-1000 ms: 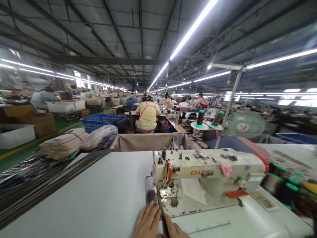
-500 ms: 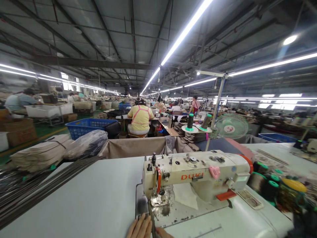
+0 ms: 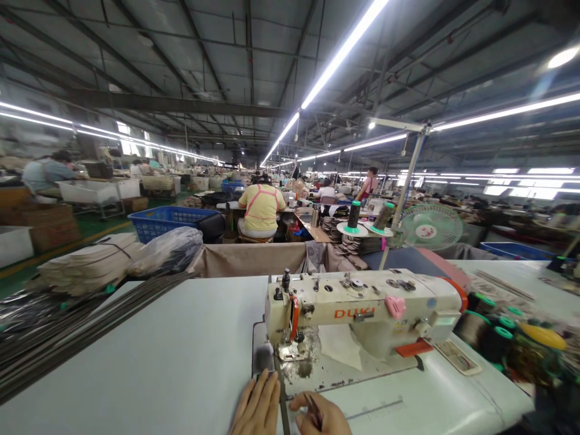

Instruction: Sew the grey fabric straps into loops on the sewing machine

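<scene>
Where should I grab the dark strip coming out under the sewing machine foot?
Pinch the strip on its free length, coming from the near side with the left hand, which lies right beside it. It is narrow and runs straight toward you from the presser foot, so a thumb-and-finger pinch keeps it in line.

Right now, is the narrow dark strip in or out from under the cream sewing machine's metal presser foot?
In: the narrow dark strip runs from beneath the metal presser foot, beside the left hand.
</scene>
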`<state>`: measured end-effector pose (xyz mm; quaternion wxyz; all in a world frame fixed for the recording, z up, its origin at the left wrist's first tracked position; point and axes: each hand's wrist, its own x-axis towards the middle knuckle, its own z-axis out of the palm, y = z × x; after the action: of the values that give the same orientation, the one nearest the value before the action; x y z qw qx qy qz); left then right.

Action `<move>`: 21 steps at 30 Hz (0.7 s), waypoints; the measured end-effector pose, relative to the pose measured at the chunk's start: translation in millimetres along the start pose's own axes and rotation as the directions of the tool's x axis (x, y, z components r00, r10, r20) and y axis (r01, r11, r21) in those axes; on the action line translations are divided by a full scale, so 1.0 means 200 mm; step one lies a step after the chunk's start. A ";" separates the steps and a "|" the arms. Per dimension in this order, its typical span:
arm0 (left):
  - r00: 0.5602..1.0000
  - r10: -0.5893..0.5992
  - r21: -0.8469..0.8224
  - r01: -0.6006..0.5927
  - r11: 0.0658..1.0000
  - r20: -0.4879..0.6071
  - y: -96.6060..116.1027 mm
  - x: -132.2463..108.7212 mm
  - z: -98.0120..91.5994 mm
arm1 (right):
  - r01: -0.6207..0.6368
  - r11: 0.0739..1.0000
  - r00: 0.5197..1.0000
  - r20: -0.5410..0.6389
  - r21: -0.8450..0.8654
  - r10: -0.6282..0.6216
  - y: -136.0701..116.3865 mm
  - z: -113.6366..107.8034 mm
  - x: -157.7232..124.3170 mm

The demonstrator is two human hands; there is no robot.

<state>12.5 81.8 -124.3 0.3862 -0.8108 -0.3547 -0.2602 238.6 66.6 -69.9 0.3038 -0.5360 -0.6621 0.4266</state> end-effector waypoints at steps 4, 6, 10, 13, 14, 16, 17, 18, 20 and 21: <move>0.999 -0.040 -0.068 0.040 0.997 -0.001 0.01 0.04 -0.07 | -0.015 1.000 0.999 -0.034 0.014 0.016 -0.02 -0.01 0.00; 0.994 -0.104 -0.107 0.106 0.989 0.026 0.03 0.07 -0.12 | -0.032 0.999 0.998 -0.053 0.007 0.033 -0.03 -0.01 -0.01; 0.945 -0.219 -0.203 0.270 0.941 0.242 0.08 0.12 -0.25 | -0.013 0.999 0.997 -0.079 0.039 0.016 -0.11 -0.02 -0.05; 0.887 -0.242 -0.270 0.363 0.892 0.394 0.08 0.15 -0.32 | -0.032 0.998 0.998 -0.057 0.055 0.035 -0.17 -0.05 -0.09; 0.872 -0.239 -0.285 0.380 0.880 0.427 0.08 0.16 -0.34 | -0.038 0.998 0.998 -0.052 0.058 0.041 -0.19 -0.05 -0.10; 0.851 -0.229 -0.300 0.400 0.866 0.473 0.07 0.18 -0.36 | -0.040 0.997 0.998 -0.054 0.069 0.044 -0.20 -0.06 -0.11; 0.843 -0.225 -0.302 0.405 0.863 0.488 0.06 0.18 -0.37 | -0.036 0.996 0.997 -0.059 0.077 0.041 -0.20 -0.05 -0.11; 0.837 -0.222 -0.301 0.409 0.862 0.500 0.06 0.19 -0.38 | -0.032 0.996 0.997 -0.063 0.084 0.038 -0.20 -0.05 -0.11; 0.827 -0.219 -0.294 0.413 0.862 0.518 0.06 0.19 -0.38 | -0.030 0.996 0.997 -0.063 0.088 0.036 -0.18 -0.05 -0.11; 0.825 -0.218 -0.293 0.413 0.862 0.521 0.06 0.19 -0.39 | -0.032 0.996 0.998 -0.058 0.085 0.037 -0.18 -0.04 -0.10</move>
<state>33.8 28.7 -58.7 0.0679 -0.8380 -0.5098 -0.1825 235.1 46.5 -33.4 0.3383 -0.5467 -0.6249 0.4430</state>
